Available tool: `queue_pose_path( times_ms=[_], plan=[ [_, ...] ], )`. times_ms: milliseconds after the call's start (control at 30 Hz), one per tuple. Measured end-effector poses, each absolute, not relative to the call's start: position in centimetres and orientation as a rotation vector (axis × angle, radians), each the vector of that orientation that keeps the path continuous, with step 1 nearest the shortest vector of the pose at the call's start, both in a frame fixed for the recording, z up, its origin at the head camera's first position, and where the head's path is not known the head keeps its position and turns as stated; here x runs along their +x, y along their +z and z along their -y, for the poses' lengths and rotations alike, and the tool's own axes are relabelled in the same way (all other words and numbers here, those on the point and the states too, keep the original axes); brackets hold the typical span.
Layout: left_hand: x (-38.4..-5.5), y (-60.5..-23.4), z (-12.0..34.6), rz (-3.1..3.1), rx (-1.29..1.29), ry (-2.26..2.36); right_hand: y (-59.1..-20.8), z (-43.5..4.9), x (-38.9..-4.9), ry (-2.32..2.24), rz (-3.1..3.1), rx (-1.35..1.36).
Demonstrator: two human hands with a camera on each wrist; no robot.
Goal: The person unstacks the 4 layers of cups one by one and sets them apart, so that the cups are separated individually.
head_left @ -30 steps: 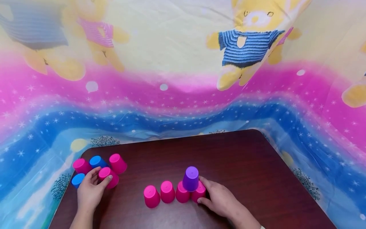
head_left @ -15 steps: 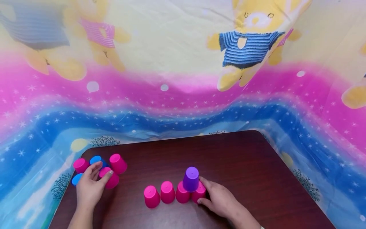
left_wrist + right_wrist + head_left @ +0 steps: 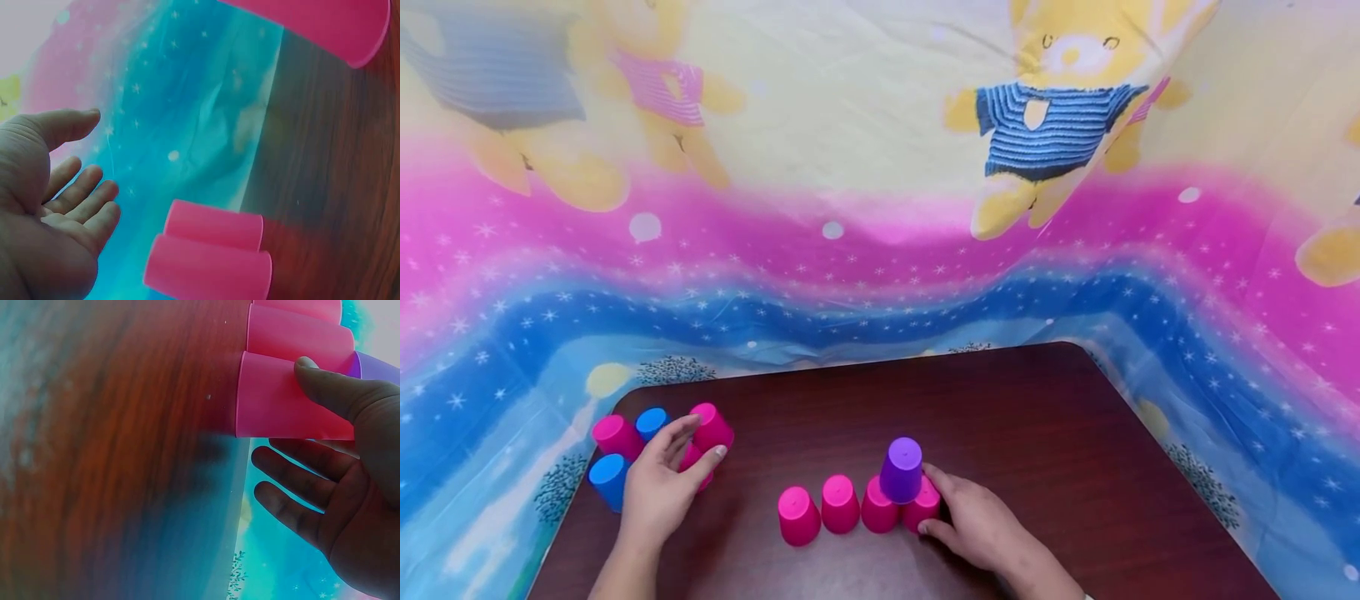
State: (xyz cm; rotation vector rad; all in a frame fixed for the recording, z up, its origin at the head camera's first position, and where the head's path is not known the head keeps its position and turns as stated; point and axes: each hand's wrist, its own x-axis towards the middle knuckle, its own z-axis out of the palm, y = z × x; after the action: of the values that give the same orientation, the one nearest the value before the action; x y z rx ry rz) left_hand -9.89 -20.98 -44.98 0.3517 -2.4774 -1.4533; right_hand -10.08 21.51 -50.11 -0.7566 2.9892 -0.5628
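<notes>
My right hand [image 3: 973, 521] holds the rightmost pink cup [image 3: 919, 512] of a row, thumb on its near side and a finger behind it. In the right wrist view the thumb lies on that pink cup [image 3: 269, 400] while the lower fingers stretch free. A purple cup [image 3: 901, 469] sits upside down across the tops of this cup and its pink neighbour [image 3: 877, 512]. My left hand [image 3: 658, 492] is over the left group of cups, fingers loosely spread and holding nothing. It partly hides one pink cup [image 3: 688, 457], with another pink cup [image 3: 712, 427] just behind.
Two more upside-down pink cups, the left one [image 3: 799, 518] and the middle one [image 3: 840, 505], continue the row leftward. Near the left table edge are a pink cup [image 3: 616, 436], a blue cup [image 3: 607, 482] and another blue cup [image 3: 652, 422]. A printed cloth [image 3: 850, 275] hangs behind the dark table [image 3: 1037, 425].
My left hand has come off the pink cup in the left group and shifted right and up over it, uncovering more of the near blue cup. The right hand and the stack stay put.
</notes>
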Motion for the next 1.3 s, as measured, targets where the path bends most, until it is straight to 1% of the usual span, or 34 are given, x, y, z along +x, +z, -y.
queue_pose_path(
  times_ms=[233,900,1300],
  plan=[
    [-10.0,-44.8,19.5,2.513,0.281,-1.518,-50.2,-21.6,-10.0,-0.561,-2.991,-0.758],
    [-10.8,-45.2,14.3,2.471,-0.245,-1.683,-50.1,-21.4,-10.0,-0.568,-2.988,-0.759],
    [-11.0,-45.5,11.0,2.465,-0.417,-1.718,-50.2,-21.6,-10.0,-0.582,-3.017,-0.771]
  ],
)
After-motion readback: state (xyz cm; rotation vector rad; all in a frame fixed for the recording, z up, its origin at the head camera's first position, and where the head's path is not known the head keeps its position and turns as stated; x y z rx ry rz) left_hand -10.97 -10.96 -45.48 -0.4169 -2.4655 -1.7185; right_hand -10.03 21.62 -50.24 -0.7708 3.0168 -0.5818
